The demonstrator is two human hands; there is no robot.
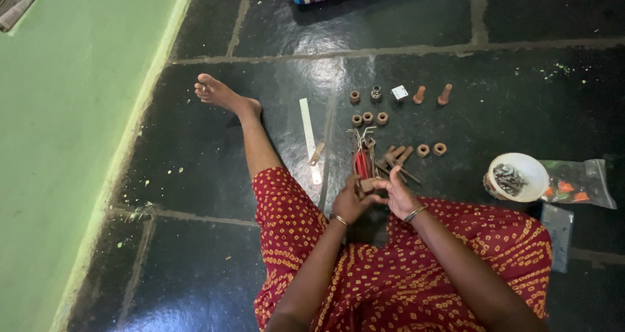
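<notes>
Sitting on dark stone floor [195, 176], gripping a small brown part [368, 185] with left hand [351, 202] and right hand [398, 195] both closed around it, red-handled tools [362, 163] lying just beyond.

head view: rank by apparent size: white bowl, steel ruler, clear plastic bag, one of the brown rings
Largest to smallest as they look:
1. steel ruler, longest, though thin
2. clear plastic bag
3. white bowl, close to the bag in area, so that order is unsure
4. brown ring, clearly smallest
</notes>
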